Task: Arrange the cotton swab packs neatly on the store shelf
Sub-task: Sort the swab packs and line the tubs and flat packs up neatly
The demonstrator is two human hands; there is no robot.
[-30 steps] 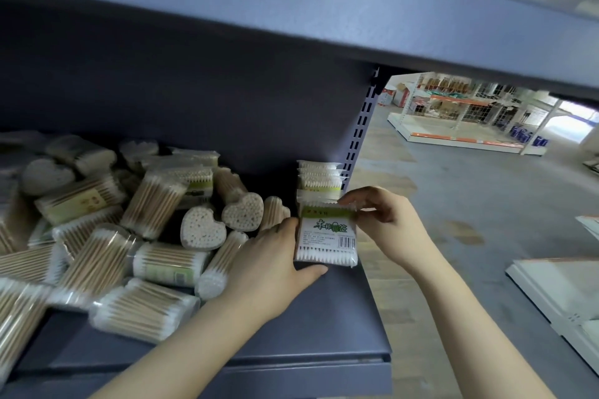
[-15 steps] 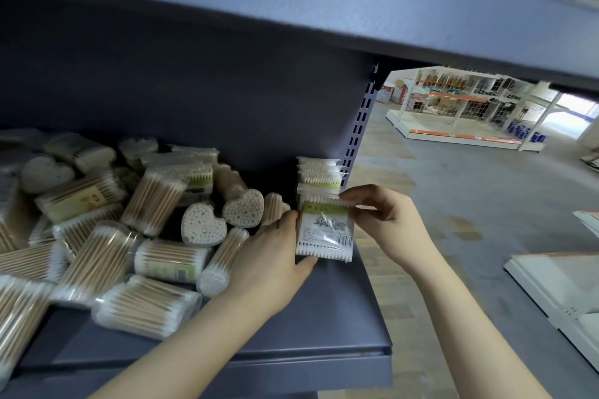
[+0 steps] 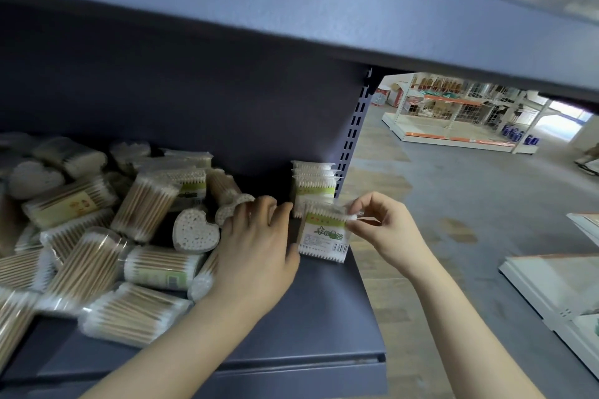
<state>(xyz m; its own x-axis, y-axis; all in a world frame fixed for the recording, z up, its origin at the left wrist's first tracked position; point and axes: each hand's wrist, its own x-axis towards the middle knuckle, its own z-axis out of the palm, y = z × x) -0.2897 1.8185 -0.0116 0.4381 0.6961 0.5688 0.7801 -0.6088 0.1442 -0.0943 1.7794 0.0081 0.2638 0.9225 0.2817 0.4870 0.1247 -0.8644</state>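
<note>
Two hands are working at the shelf (image 3: 324, 317): right hand (image 3: 385, 225) is pinching the front swab pack (image 3: 324, 236) standing upright before the stacked packs (image 3: 313, 183); left hand (image 3: 259, 246), fingers straight, is resting beside it.

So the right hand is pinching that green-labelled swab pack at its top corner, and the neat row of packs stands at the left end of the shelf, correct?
Not quite. The head view shows the right hand pinching the green-labelled pack at its top corner, but the neat row stands at the right end of the shelf, by the slotted upright. The left holds a loose jumble.
</note>
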